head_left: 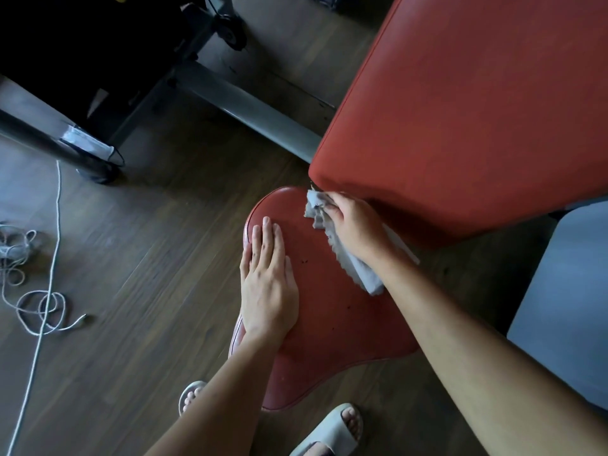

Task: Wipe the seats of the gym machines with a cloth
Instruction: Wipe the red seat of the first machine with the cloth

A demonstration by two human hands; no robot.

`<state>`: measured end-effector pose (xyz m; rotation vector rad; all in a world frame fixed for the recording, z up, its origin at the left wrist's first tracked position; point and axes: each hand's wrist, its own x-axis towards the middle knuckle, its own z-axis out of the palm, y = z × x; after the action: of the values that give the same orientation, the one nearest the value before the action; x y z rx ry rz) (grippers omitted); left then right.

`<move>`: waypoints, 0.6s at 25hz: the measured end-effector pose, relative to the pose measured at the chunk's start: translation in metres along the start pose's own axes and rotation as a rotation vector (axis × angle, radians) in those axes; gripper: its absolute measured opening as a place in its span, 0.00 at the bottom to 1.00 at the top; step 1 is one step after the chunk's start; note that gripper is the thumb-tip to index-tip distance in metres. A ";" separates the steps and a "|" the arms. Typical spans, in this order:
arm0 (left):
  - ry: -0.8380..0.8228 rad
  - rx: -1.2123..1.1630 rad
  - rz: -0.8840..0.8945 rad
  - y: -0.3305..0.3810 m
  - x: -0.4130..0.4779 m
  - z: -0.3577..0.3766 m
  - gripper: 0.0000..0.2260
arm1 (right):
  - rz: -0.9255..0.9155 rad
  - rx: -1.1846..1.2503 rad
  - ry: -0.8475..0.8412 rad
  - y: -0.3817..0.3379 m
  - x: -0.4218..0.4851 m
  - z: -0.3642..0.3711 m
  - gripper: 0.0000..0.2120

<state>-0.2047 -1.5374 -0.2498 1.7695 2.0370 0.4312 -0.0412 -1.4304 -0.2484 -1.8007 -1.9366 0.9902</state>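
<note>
A dark red padded seat (pixel 332 317) fills the lower middle of the head view, with small dark specks on it. Above it rises a large orange-red back pad (pixel 460 100). My right hand (pixel 357 225) grips a crumpled grey cloth (pixel 348 261) at the far end of the seat, right under the back pad's lower edge; the cloth trails back under my wrist. On the seat's left side my left hand (pixel 268 284) rests flat, its fingers straight and together.
Dark wood floor all around. A grey metal frame tube (pixel 250 110) runs behind the seat, with a black machine base (pixel 65 139) at the left. White cord (pixel 49 258) lies coiled on the floor at the left. A grey pad (pixel 566 291) stands at the right. My sandalled feet (pixel 329 429) are below the seat.
</note>
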 end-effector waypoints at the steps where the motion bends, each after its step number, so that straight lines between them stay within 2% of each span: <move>1: 0.002 -0.005 0.000 0.000 0.000 0.000 0.24 | 0.003 0.009 -0.024 -0.006 0.012 0.003 0.14; 5: 0.010 -0.012 0.010 -0.002 0.002 0.001 0.24 | -0.037 0.049 -0.090 -0.017 0.024 0.006 0.14; 10: 0.006 -0.014 0.010 0.000 0.002 -0.002 0.24 | -0.028 0.043 -0.039 0.011 -0.009 -0.015 0.14; 15: 0.006 0.016 0.022 -0.001 0.003 0.001 0.25 | -0.031 0.082 -0.093 -0.018 0.032 0.010 0.14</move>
<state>-0.2057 -1.5344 -0.2512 1.8037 2.0323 0.4285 -0.0655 -1.4017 -0.2506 -1.7027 -1.9413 1.1449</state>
